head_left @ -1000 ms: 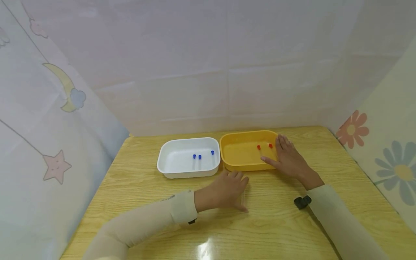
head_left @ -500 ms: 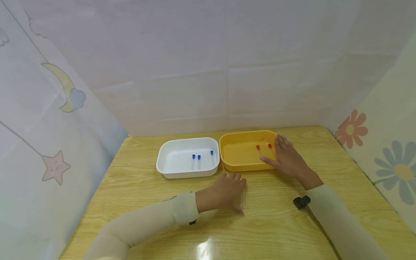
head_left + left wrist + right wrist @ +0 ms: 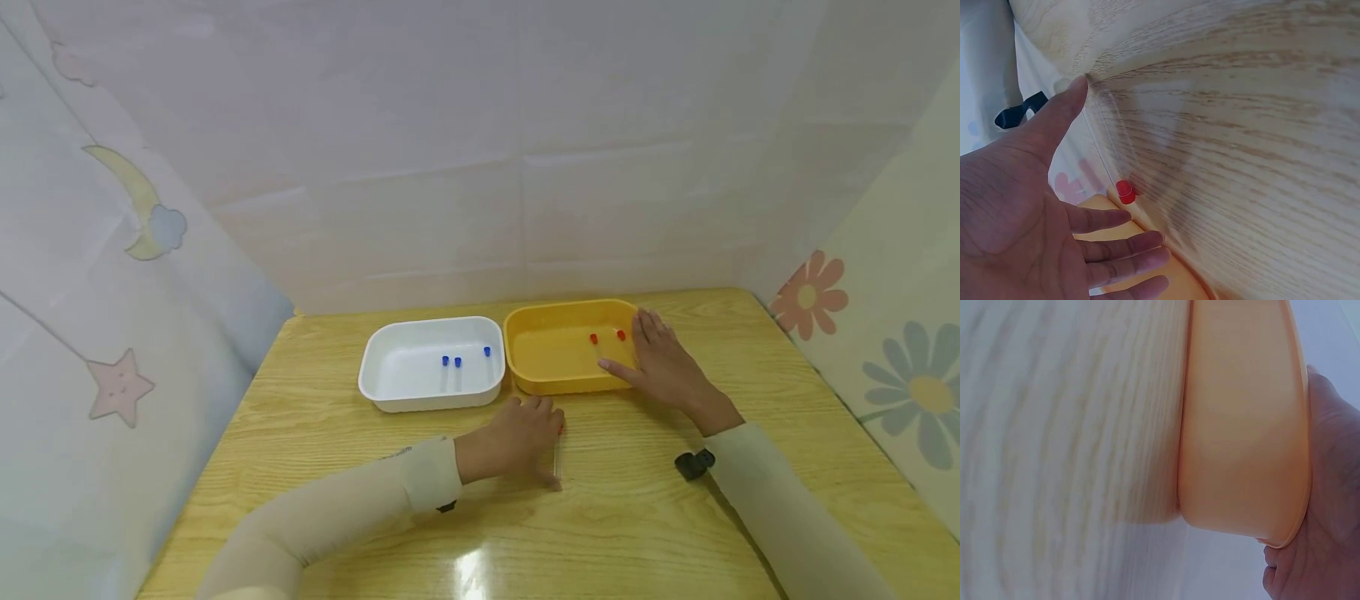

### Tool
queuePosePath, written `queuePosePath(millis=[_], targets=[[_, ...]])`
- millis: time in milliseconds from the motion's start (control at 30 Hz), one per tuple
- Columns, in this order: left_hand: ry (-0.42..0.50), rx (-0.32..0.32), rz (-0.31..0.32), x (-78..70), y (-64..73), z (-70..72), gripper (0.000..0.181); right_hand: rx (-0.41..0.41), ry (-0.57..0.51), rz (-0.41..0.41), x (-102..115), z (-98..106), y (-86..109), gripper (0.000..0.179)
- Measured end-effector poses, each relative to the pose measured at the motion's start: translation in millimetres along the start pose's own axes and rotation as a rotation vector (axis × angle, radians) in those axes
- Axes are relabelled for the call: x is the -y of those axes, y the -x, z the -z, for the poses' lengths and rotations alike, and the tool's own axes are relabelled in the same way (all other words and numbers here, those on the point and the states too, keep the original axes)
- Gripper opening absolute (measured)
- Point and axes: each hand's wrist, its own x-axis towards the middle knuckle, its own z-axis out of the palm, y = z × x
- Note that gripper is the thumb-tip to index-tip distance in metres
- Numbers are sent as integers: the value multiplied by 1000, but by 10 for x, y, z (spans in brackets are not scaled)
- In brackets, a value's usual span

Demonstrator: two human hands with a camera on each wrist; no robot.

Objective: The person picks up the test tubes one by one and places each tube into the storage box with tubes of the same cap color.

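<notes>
A clear tube with a red cap (image 3: 1125, 192) lies on the wooden table in front of the trays. My left hand (image 3: 517, 437) is spread beside it, palm towards it. In the left wrist view the thumb tip is right at the tube's bottom end and the index fingertip is just short of the cap. My right hand (image 3: 669, 367) rests on the right end of the yellow tray (image 3: 555, 387), fingers straight along the rim and thumb stretched over the front rim. Inside that tray lie two red-capped tubes (image 3: 594, 339).
A white tray (image 3: 431, 402) stands left of the yellow one, close against it, with three blue-capped tubes (image 3: 457, 362) inside. The wooden table (image 3: 600, 517) runs back to a pale curtain (image 3: 420, 225), with patterned cloth on both sides.
My left hand has shifted slightly at the tube, and the red cap now shows past its fingertips in the head view. The right hand stays on the yellow tray.
</notes>
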Motion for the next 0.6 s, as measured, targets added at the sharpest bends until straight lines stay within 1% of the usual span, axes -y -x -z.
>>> queuePosePath(millis=[100,267,600], targets=[[-26,-6,6,3,-17,-45,101,-2,5,-3,15,0,-6,108],[-49,-4,19,-9,-12,-38,100,2,5,-6,35,12,-6,108],[-45,1,22,-21,-30,-55,93,8,9,-10,29,12,-10,108]])
